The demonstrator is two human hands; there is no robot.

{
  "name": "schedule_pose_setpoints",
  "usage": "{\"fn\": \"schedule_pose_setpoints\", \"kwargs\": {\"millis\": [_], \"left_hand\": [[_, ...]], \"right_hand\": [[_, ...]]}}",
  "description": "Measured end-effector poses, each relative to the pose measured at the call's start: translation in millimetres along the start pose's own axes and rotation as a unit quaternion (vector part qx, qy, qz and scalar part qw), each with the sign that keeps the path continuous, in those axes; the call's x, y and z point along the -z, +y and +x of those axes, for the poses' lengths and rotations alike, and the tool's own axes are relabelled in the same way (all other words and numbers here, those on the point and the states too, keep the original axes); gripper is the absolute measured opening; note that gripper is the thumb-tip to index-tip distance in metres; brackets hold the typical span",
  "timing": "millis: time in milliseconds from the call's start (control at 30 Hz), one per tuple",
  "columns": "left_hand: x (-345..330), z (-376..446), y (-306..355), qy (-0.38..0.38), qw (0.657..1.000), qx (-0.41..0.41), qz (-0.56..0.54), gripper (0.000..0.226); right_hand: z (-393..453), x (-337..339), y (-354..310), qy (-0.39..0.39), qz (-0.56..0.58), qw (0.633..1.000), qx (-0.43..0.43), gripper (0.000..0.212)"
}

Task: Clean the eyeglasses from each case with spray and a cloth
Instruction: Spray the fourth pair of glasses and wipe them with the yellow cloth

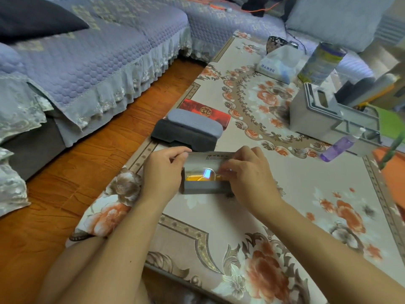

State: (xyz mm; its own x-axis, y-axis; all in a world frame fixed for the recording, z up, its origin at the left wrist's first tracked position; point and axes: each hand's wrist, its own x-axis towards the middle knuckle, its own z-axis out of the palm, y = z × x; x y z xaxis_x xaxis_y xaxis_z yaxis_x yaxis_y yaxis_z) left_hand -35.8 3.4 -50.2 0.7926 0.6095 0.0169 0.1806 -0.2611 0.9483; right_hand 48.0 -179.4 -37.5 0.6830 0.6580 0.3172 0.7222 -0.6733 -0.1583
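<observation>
An open grey glasses case (203, 186) lies on the floral tablecloth in front of me, its lid raised toward the far side. Inside sit eyeglasses (205, 173) with gold arms on a yellow cloth. My left hand (163, 172) grips the case's left end and lid edge. My right hand (247, 174) pinches the right part of the eyeglasses inside the case. Behind lie a black case (186, 136), a blue-grey case (192, 121) and a red case (206, 111). A purple spray bottle (339, 147) lies on its side to the right.
A grey organiser box (315, 113), a tissue pack (280, 64) and a tall can (320, 62) stand at the table's far right. An orange object (390, 172) sits at the right edge. A purple-covered sofa (87, 62) runs along the left over wooden floor.
</observation>
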Motion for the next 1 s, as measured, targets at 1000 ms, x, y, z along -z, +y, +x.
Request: {"fn": "schedule_pose_setpoints", "kwargs": {"millis": [1000], "left_hand": [[11,-12,-1,-0.134,0.988,-0.031,0.073,0.035]], "right_hand": [[-18,37,42,-0.167,0.322,0.895,-0.260,0.039]]}}
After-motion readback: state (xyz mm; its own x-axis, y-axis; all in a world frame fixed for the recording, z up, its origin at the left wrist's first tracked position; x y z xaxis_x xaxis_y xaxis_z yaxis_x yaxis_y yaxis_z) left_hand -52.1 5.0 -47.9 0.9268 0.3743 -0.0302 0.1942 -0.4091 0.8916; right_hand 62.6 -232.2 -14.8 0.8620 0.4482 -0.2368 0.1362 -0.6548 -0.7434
